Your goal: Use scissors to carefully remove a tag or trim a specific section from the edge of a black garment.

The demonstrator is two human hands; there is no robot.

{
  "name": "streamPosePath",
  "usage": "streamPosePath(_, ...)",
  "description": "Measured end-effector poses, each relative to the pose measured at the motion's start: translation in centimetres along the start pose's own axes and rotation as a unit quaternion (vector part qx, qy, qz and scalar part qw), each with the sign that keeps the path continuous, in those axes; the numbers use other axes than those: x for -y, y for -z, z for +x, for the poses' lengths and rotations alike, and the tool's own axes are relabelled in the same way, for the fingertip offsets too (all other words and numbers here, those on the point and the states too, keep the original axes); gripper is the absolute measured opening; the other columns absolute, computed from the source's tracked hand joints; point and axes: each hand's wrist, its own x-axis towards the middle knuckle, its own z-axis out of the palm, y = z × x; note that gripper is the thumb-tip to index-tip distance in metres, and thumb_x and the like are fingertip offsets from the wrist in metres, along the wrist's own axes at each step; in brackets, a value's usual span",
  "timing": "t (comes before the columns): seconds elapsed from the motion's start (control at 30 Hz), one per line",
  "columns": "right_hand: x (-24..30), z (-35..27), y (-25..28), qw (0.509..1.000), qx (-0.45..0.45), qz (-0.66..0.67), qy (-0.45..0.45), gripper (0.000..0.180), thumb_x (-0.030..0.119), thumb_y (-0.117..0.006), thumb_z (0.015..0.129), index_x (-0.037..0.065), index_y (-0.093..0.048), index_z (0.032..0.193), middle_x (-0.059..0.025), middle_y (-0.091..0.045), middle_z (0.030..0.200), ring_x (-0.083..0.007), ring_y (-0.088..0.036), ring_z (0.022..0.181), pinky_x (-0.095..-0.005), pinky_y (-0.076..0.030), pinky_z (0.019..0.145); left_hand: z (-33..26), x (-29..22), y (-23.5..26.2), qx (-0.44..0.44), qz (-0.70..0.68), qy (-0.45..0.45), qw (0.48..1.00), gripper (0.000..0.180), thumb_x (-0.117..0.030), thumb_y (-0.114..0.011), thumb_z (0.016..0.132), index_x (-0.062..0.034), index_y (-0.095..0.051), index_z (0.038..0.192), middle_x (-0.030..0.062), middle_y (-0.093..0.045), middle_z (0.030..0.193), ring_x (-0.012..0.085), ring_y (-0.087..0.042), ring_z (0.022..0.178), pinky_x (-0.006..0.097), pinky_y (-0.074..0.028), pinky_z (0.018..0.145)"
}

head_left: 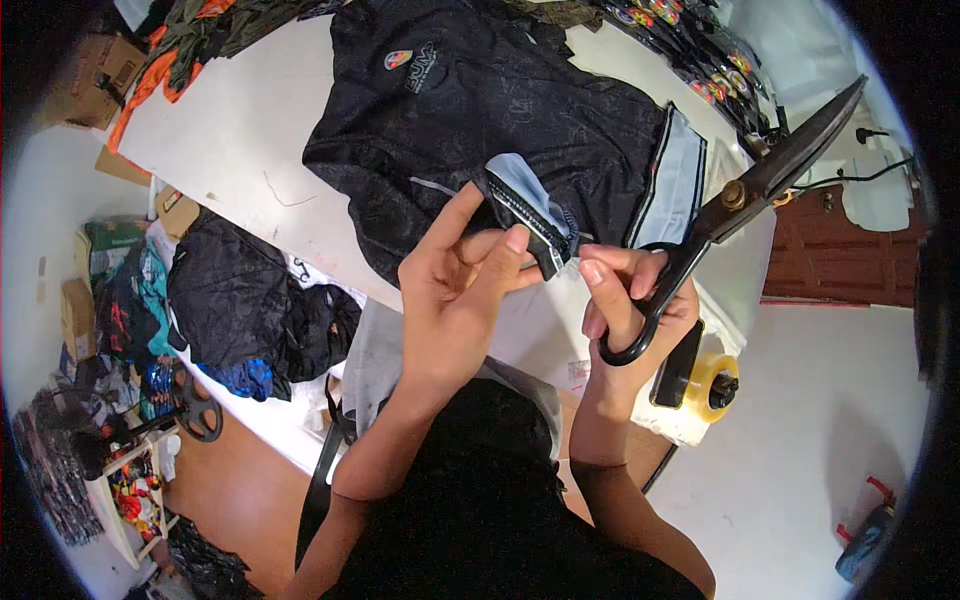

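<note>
A black jersey [450, 120] with light blue and white trim lies spread over the white table. My left hand [450, 300] pinches a stitched black edge of it, folded up so its light blue inner side [520, 180] shows. Close by on the right, my right hand [640, 310] has large black scissors [690, 250] hooked on its fingers, the closed blades pointing up and to the right. Its thumb and forefinger meet at the end of the same edge; whether they grip a thread there is too small to tell. A wide light blue band [675, 175] lines the jersey's right side.
Beneath the jersey is the white table [240, 120]. A dark phone [678, 370] and a yellow tape roll [716, 388] lie at its right corner. Black garments [240, 290] are heaped on the left. Orange and dark cloth [190, 50] hangs over the far left edge.
</note>
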Motion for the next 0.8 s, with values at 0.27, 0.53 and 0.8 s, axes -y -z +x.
streamPosePath(0.27, -1.1, -0.6, -1.0, 0.997, -0.007, -0.061, 0.046, 0.03, -0.005, -0.07, 0.072, 0.006, -0.042, 0.068, -0.0182, -0.066, 0.085, -0.0027, -0.049, 0.047, -0.0152, -0.037, 0.041, -0.8, 0.6, -0.7, 0.027, 0.055, -0.031, 0.998, 0.045, 0.001, -0.051, 0.088, 0.009, -0.033, 0.128, 0.0126, -0.064, 0.093, 0.0095, -0.057, 0.086, 0.024, -0.049, 0.076)
streamPosePath(0.53, -0.6, -0.4, -0.7, 0.997, -0.048, -0.027, 0.052, 0.031, -0.003, -0.07, 0.073, 0.006, -0.041, 0.067, -0.0205, -0.066, 0.081, -0.0046, -0.051, 0.046, -0.0161, -0.038, 0.038, -0.9, 0.4, -1.0, 0.03, 0.117, -0.01, 0.993, 0.051, -0.001, -0.054, 0.088, 0.0087, -0.031, 0.132, 0.0053, -0.061, 0.079, 0.0032, -0.05, 0.073, 0.015, -0.039, 0.061)
streamPosePath(0.8, 0.0, -0.8, 0.0, 0.998, -0.042, -0.001, 0.048, 0.032, -0.003, -0.069, 0.072, 0.008, -0.04, 0.068, -0.0214, -0.065, 0.078, -0.0065, -0.049, 0.042, -0.0164, -0.037, 0.037, -0.7, 0.1, -1.2, 0.0, 0.094, -0.031, 0.995, 0.053, -0.002, -0.053, 0.088, 0.0087, -0.028, 0.133, 0.0078, -0.061, 0.083, 0.0045, -0.052, 0.073, 0.016, -0.041, 0.063)
